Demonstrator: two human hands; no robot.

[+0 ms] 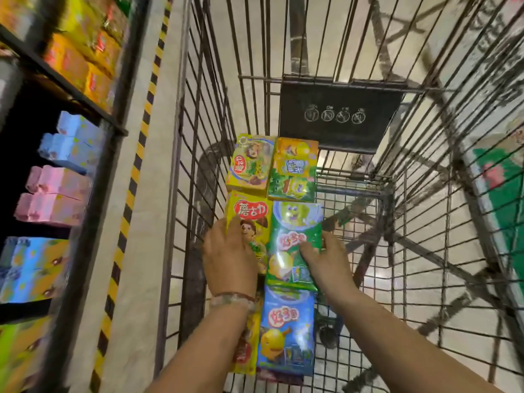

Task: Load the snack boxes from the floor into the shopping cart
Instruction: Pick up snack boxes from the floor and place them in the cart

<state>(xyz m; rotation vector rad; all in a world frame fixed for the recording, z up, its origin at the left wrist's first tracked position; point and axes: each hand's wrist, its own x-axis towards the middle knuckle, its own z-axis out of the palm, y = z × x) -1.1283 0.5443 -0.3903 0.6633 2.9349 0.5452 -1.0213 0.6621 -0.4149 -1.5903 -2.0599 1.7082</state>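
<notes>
Several snack boxes lie flat in two rows along the left side of the wire shopping cart [425, 211]. My left hand [229, 259] holds a yellow box [252, 214] by its left edge and top face. My right hand [326, 259] grips a green box [292, 222] next to it, fingers on its top and thumb at its right edge. Beyond them lie another yellow box [251, 163] and an orange-green box [293, 168]. Nearer to me sits a blue box [286, 330], with one more yellow box [246, 350] partly hidden under my left forearm.
A black child-seat flap [337, 114] hangs at the cart's far end. The cart's right half shows bare wire mesh over tiled floor. Store shelves [56, 171] with pink, blue and orange boxes stand to the left, behind a yellow-black striped floor line [133, 177].
</notes>
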